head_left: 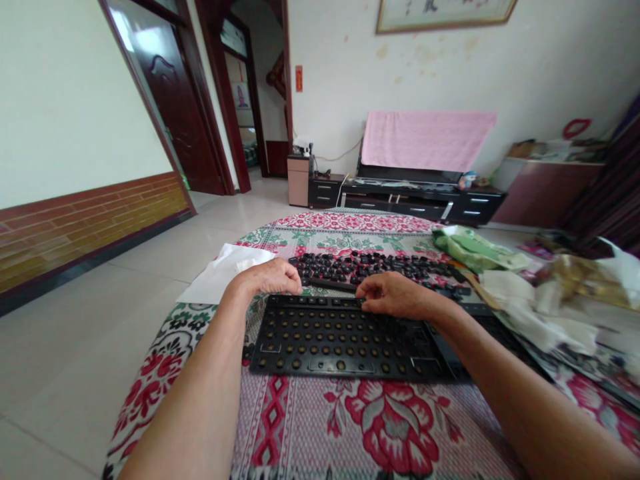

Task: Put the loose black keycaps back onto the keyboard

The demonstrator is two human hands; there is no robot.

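Note:
A black keyboard (pixel 320 369) lies on the patterned tablecloth in front of me. Caps sit along part of its top row; below them the key posts are bare. My right hand (pixel 393 293) is at that row, thumb and forefinger pinched on a small black keycap (pixel 361 302). My left hand (pixel 277 276) is just beyond the keyboard's upper left corner, by the loose keycaps (pixel 370 265). Its fingers are curled closed, and whatever they hold is hidden. Between the two hands lies a long dark bar (pixel 333 285).
White paper (pixel 225 270) lies at the table's left edge. Right of the keyboard are a green bag (pixel 480 250), pale cloth or tissue (pixel 535 310) and other clutter. Beyond the table (pixel 300 427) stands a low black cabinet (pixel 375 202) with a pink towel (pixel 425 140) draped over a screen.

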